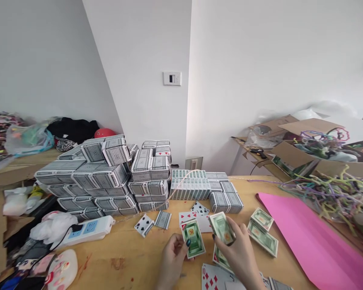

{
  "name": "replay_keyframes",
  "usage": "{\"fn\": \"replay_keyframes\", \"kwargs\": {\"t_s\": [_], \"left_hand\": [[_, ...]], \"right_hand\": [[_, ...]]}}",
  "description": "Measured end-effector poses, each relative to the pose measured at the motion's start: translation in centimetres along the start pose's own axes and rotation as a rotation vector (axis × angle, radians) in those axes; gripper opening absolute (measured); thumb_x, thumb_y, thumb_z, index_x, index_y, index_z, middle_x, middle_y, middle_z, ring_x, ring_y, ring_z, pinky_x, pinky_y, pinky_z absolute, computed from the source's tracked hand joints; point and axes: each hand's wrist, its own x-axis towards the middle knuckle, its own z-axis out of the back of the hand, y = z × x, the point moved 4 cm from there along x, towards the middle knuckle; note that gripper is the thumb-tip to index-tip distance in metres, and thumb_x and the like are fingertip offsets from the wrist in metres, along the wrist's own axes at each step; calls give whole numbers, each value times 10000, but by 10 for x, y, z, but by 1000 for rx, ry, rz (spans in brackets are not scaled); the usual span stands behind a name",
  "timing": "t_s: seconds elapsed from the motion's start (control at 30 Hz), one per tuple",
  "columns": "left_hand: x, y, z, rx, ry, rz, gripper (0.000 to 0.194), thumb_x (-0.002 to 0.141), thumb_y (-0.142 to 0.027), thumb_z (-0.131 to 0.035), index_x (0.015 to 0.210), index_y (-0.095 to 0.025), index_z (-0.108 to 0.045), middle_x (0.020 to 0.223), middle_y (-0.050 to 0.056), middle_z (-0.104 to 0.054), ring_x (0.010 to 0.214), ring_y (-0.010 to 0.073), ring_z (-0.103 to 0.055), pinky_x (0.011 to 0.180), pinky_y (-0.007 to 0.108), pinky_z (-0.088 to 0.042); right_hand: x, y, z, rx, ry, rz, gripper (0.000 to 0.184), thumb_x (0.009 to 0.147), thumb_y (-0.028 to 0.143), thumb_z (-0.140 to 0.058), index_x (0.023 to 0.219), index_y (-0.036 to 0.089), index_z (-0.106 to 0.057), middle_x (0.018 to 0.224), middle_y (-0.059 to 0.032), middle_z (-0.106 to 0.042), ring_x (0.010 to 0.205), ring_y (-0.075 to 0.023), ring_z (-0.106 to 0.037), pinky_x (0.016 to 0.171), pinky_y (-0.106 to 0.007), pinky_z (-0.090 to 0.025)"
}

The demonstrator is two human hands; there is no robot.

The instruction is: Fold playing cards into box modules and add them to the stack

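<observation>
Currently, left of pink sheet (pixel 314 237): left hand (pixel 174 251), nearly closed, pinches green pack (pixel 194 237); right hand (pixel 241 246), half-curled, grasps second pack (pixel 221 226). Loose cards (pixel 143 224) clutter there; tall gray stack (pixel 105 181), power strip (pixel 92 230) farther left.

Beyond the left hand (pixel 174 255) lie cards (pixel 162 220), then stacked decks (pixel 109 177); left of that hand, a power strip (pixel 89 230); right of the right hand (pixel 237 247), packs (pixel 263 239), then paper (pixel 314 241).

The head view looks forward and down (hands (pixel 173 254) quite near), facing the wall (pixel 245 64).
</observation>
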Motion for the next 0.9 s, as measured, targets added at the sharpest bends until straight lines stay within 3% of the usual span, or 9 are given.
{"fn": "replay_keyframes", "kwargs": {"t_s": [0.13,0.23,0.43,0.63,0.77,0.9], "left_hand": [[2,3,-12,9,25,-61,343,662,-463,-666,706,-162,-508,649,-21,-535,566,120,-530,517,223,-454],[0,3,-11,20,22,-100,318,685,-435,-659,688,-158,-503,618,-27,-524,543,110,-521,514,209,-435],[-2,-3,-5,53,69,-162,262,785,-381,-563,896,-145,-589,816,63,-657,751,181,-600,682,266,-472],[-5,-3,-4,172,126,-159,361,808,-405,-491,1019,-160,-652,967,90,-685,889,233,-602,832,335,-457],[-7,-5,-4,148,97,-97,423,793,-482,-478,1003,-161,-656,921,94,-700,819,225,-626,797,337,-480],[-11,-9,-7,84,55,-41,455,779,-543,-468,925,-153,-652,753,87,-704,661,205,-637,668,317,-509]], "right_hand": [[-20,30,-12,136,-13,51,460,693,270,-522,1141,255,-419,935,-39,-451,897,-250,-546,797,-353,-459],[-29,39,-20,181,-32,67,468,698,256,-516,1152,262,-406,937,-36,-451,903,-255,-542,804,-363,-453],[-32,29,-46,250,-41,30,455,684,301,-543,1120,233,-434,999,-61,-497,947,-267,-534,793,-347,-450],[-39,27,-65,271,70,56,602,668,240,-540,1246,248,-369,1191,-69,-494,1113,-277,-479,884,-364,-418],[-23,31,-54,310,169,128,620,620,210,-572,1224,205,-432,1142,-81,-559,1060,-282,-530,881,-359,-437],[33,27,-17,312,92,55,646,649,312,-595,1256,191,-408,1119,-100,-586,965,-291,-574,730,-361,-506]]}}
